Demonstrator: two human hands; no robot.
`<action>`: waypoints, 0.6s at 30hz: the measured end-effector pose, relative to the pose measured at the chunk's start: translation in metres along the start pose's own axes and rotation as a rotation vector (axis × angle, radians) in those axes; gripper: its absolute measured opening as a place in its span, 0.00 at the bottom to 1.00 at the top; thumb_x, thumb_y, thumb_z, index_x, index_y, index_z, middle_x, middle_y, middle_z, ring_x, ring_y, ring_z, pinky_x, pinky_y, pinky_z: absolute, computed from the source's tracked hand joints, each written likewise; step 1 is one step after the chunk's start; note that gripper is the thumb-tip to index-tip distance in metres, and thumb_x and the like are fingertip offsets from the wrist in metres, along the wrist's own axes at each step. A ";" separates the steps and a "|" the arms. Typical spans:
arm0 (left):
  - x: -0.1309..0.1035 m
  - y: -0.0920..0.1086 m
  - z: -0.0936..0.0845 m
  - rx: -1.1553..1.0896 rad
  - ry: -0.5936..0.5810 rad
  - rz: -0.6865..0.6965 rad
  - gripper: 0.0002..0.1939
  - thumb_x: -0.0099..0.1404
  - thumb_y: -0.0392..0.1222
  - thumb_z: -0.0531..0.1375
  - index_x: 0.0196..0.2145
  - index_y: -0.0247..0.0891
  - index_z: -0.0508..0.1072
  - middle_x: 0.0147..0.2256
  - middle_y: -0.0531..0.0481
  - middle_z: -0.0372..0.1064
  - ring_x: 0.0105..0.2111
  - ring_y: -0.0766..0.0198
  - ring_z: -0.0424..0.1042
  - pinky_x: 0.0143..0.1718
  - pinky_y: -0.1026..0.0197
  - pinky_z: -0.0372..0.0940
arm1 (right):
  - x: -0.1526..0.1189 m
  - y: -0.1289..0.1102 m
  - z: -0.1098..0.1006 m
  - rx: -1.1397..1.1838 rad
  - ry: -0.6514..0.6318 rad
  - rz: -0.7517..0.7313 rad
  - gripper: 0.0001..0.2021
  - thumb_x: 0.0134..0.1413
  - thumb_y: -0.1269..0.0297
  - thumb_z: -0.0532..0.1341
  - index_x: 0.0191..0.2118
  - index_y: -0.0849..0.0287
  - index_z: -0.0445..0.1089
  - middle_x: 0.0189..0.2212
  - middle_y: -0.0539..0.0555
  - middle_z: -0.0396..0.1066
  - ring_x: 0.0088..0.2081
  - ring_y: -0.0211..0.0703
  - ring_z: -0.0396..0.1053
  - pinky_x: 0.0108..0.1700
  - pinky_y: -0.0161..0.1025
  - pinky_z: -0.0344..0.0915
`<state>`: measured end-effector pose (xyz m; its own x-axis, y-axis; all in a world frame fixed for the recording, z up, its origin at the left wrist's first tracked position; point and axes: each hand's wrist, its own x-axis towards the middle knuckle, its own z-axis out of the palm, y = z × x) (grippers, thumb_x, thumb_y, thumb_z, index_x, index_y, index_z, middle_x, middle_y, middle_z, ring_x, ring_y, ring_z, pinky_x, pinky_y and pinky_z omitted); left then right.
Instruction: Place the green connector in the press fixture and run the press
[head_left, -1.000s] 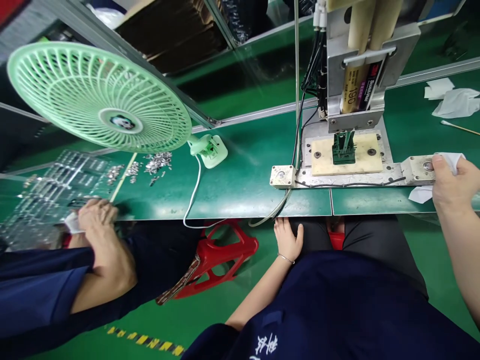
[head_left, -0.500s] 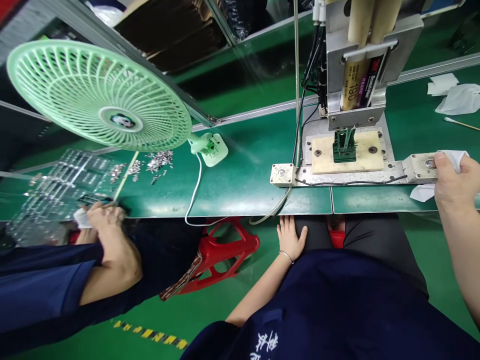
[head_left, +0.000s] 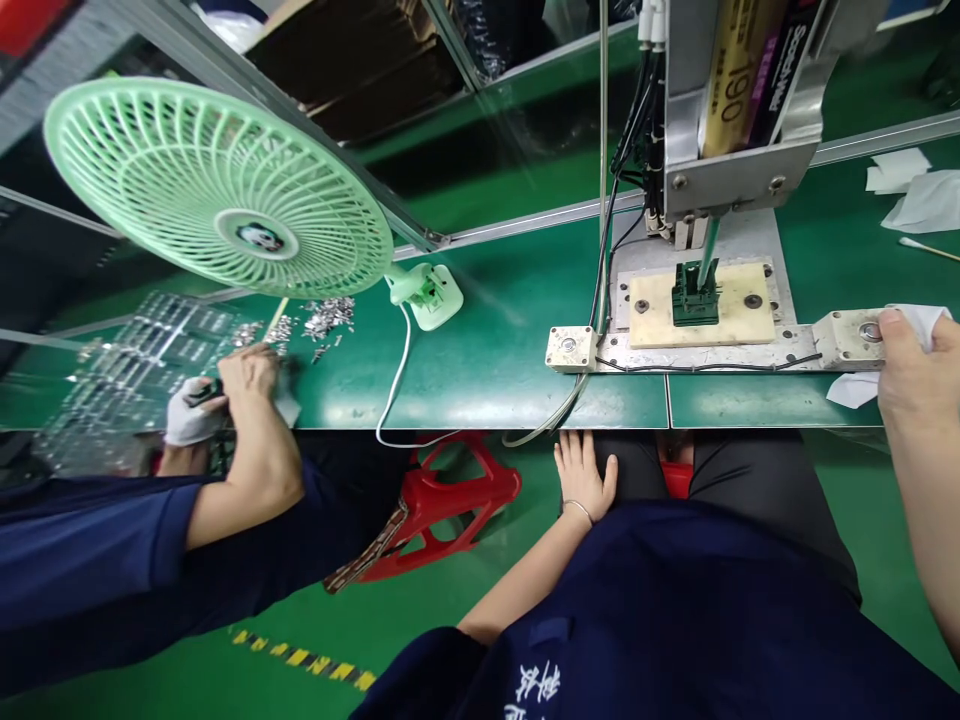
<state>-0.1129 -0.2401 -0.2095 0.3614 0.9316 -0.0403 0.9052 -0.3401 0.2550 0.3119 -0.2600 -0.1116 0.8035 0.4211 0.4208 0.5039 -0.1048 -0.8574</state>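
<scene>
Head view: at the right edge of the frame the right hand (head_left: 916,372) rests on the right-hand button block (head_left: 855,337) of a metal fixture base (head_left: 697,352); the thumb lies just beside the round button, and the other fingers are curled shut on a white cloth (head_left: 924,322), part of which shows below the hand on the green bench (head_left: 487,350). In the lower middle the left hand (head_left: 583,475) lies flat on the person's dark-trousered thigh below the bench edge — fingers straight and close together, holding nothing, a thin bracelet at the wrist.

On the base, right of centre, a cream plate (head_left: 739,310) carries a small dark green part (head_left: 694,297), with a nozzle from the dispensing head (head_left: 739,170) above it coming down at the part. A second button block (head_left: 568,349) sits at the base's left end.

At the left, a co-worker's hands (head_left: 244,375) — one in a white glove — work beside clear plastic trays (head_left: 142,360) and a scatter of small metal pieces (head_left: 326,320). A pale green fan (head_left: 217,190) fills the upper left. White wipes (head_left: 919,190) lie at the upper right.
</scene>
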 end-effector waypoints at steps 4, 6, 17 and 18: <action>0.003 0.007 -0.020 -0.018 -0.127 0.091 0.34 0.64 0.52 0.56 0.63 0.32 0.58 0.63 0.35 0.51 0.65 0.40 0.46 0.62 0.37 0.51 | 0.000 0.000 0.001 0.003 -0.001 0.017 0.13 0.46 0.57 0.65 0.27 0.64 0.71 0.20 0.48 0.57 0.24 0.37 0.55 0.24 0.35 0.51; 0.005 0.020 -0.046 -0.102 -0.111 0.183 0.22 0.65 0.48 0.56 0.54 0.34 0.69 0.56 0.37 0.65 0.58 0.46 0.61 0.60 0.43 0.58 | 0.000 0.000 0.001 0.003 -0.009 0.036 0.13 0.45 0.56 0.66 0.27 0.63 0.70 0.20 0.48 0.57 0.24 0.38 0.56 0.25 0.35 0.52; 0.167 0.120 -0.153 -0.696 0.151 0.519 0.44 0.55 0.54 0.68 0.62 0.37 0.54 0.60 0.35 0.56 0.61 0.49 0.57 0.54 0.51 0.65 | -0.002 0.000 0.001 -0.009 -0.016 0.074 0.14 0.45 0.55 0.66 0.28 0.63 0.72 0.20 0.48 0.58 0.24 0.39 0.57 0.25 0.36 0.54; 0.186 0.124 -0.150 -0.728 0.063 0.516 0.48 0.53 0.56 0.69 0.63 0.38 0.51 0.61 0.35 0.54 0.62 0.47 0.54 0.56 0.49 0.63 | -0.003 0.001 0.001 -0.008 -0.014 0.077 0.14 0.45 0.55 0.67 0.28 0.63 0.72 0.21 0.48 0.59 0.25 0.39 0.57 0.25 0.36 0.54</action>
<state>0.0333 -0.0900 -0.0405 0.6517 0.6979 0.2970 0.2593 -0.5730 0.7774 0.3096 -0.2608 -0.1139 0.8354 0.4239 0.3498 0.4437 -0.1448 -0.8844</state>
